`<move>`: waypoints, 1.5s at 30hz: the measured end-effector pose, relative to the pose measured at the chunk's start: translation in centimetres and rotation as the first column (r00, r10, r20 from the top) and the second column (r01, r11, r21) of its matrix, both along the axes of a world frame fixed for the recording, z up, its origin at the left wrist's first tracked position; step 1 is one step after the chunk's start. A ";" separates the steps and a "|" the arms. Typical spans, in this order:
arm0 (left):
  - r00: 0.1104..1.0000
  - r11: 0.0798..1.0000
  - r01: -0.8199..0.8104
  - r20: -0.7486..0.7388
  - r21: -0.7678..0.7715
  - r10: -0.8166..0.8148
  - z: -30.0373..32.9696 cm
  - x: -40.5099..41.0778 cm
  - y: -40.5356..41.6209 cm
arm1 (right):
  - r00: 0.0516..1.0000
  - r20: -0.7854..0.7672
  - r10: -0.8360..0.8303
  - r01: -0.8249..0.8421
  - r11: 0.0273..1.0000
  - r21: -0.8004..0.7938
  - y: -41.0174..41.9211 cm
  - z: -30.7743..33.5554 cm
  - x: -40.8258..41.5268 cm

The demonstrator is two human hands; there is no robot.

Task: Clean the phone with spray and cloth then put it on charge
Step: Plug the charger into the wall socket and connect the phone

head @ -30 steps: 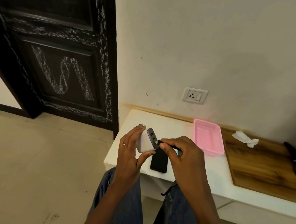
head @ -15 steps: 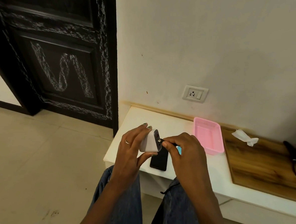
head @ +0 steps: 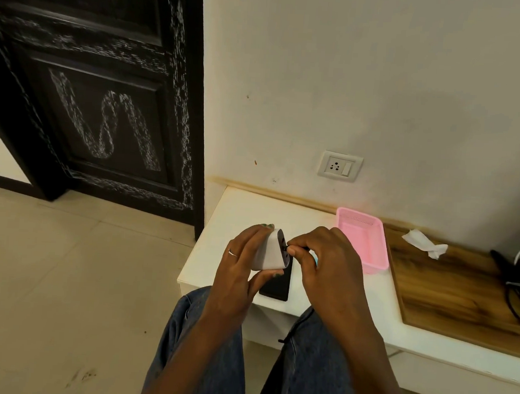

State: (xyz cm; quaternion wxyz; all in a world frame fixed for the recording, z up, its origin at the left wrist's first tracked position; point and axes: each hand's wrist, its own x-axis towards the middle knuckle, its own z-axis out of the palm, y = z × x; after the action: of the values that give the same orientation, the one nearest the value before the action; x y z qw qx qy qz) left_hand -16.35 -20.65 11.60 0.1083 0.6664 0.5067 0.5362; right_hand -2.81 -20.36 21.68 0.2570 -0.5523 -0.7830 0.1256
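Cable insertion into the charger is the step in hand, as we judge it. Our left hand point(head: 236, 265) grips the white charger adapter point(head: 268, 252), fingers along its far side and thumb under its near edge, with the dark port face turned toward the right. Our right hand point(head: 324, 261) pinches the black cable plug point(head: 289, 246) between thumb and forefinger, its tip right at the port face; we cannot tell whether it is seated.

The phone point(head: 277, 284) lies flat on the white counter point(head: 218, 255), screen dark, directly beneath both hands and near the front edge. The wall socket point(head: 339, 166) sits above the counter, well apart from the adapter. A pink tray point(head: 363, 236) stands just to the right of our hands, and a crumpled white cloth point(head: 423, 242) lies beyond it on the wooden panel point(head: 445, 287).

To do this step well:

1. We hold the adapter steady and keep the port face in view.
2. We align the plug square to the port before pressing; a tilted entry may bind.
3. We push along the port axis until the plug seats fully.
4. We keep both hands above the phone without dropping the adapter onto its screen.
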 end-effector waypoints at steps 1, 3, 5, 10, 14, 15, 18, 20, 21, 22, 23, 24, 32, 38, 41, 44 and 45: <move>1.000 1.000 -0.001 0.006 -0.002 0.001 0.0 0.1 0.0 | 1.000 0.001 0.004 -0.004 1.000 0.007 0.0 -0.1 0.0; 1.000 1.000 0.002 0.014 -0.011 -0.002 -0.1 0.3 0.0 | 1.000 -0.017 -0.001 0.002 0.999 0.037 0.0 -0.3 0.0; 1.000 1.000 0.006 0.016 -0.026 -0.006 -0.1 0.2 -0.1 | 0.998 -0.057 -0.008 0.011 0.999 0.053 0.2 -0.6 0.1; 0.997 0.996 0.044 -0.055 -0.074 -0.048 0.1 -0.8 0.2 | 0.993 -0.117 -0.008 0.010 1.000 0.020 0.5 -1.5 0.5; 0.973 0.995 0.057 -0.219 -0.077 -0.073 1.1 -1.7 0.8 | 0.953 -0.303 0.031 -0.078 0.987 -0.143 0.8 -1.9 1.4; 0.967 0.994 0.053 -0.244 -0.094 -0.074 1.4 -1.7 0.9 | 0.943 -0.332 0.032 -0.096 0.979 -0.178 0.9 -2.0 1.6; 0.949 0.993 0.009 -0.311 -0.115 -0.045 1.7 -1.8 1.0 | 0.921 -0.388 0.024 -0.140 0.951 -0.276 1.1 -2.5 1.7; 0.939 0.993 -0.016 -0.343 -0.116 -0.025 1.8 -1.7 1.0 | 0.903 -0.428 0.044 -0.201 0.923 -0.329 1.2 -2.8 1.6; 0.939 0.991 -0.020 -0.342 -0.133 -0.027 1.9 -1.7 0.9 | 0.893 -0.446 0.051 -0.222 0.914 -0.340 1.2 -3.0 1.5; 0.941 0.988 -0.019 -0.337 -0.150 -0.034 2.0 -1.6 0.9 | 0.885 -0.464 0.050 -0.229 0.913 -0.338 1.3 -3.2 1.4; 0.943 0.987 -0.012 -0.330 -0.160 -0.042 2.0 -1.5 1.0 | 0.876 -0.480 0.043 -0.225 0.918 -0.327 1.3 -3.4 1.3; 0.948 0.986 -0.002 -0.313 -0.170 -0.052 2.0 -1.4 1.1 | 0.867 -0.498 0.030 -0.212 0.926 -0.314 1.3 -3.6 1.2; 0.996 0.975 0.089 0.048 -0.205 -0.081 1.8 -0.9 1.6 | 0.682 -0.714 -0.160 -0.132 0.933 -0.335 1.3 -4.8 1.8; 0.898 0.910 0.233 0.434 -0.342 -0.067 1.7 1.4 1.0 | 0.418 -0.872 -0.253 -0.222 0.903 -0.368 1.7 -5.5 1.8; 0.875 0.884 0.284 0.477 -0.371 -0.081 1.7 2.4 0.9 | 0.346 -0.897 -0.276 -0.272 0.885 -0.377 2.1 -6.1 1.9; 0.844 0.876 0.311 0.530 -0.368 -0.077 1.5 3.1 1.3 | 0.305 -0.907 -0.289 -0.288 0.880 -0.377 2.7 -6.6 2.2; 0.830 0.869 0.325 0.553 -0.373 -0.073 1.5 3.3 1.5 | 0.291 -0.912 -0.291 -0.293 0.880 -0.374 2.9 -6.7 2.3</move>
State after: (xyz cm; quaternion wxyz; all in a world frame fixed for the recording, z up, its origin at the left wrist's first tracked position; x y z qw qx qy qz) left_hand -13.08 -19.19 13.13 0.4502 0.5019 0.4940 0.5490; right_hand -0.53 -17.46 14.96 0.5276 -0.4103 -0.4157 0.6168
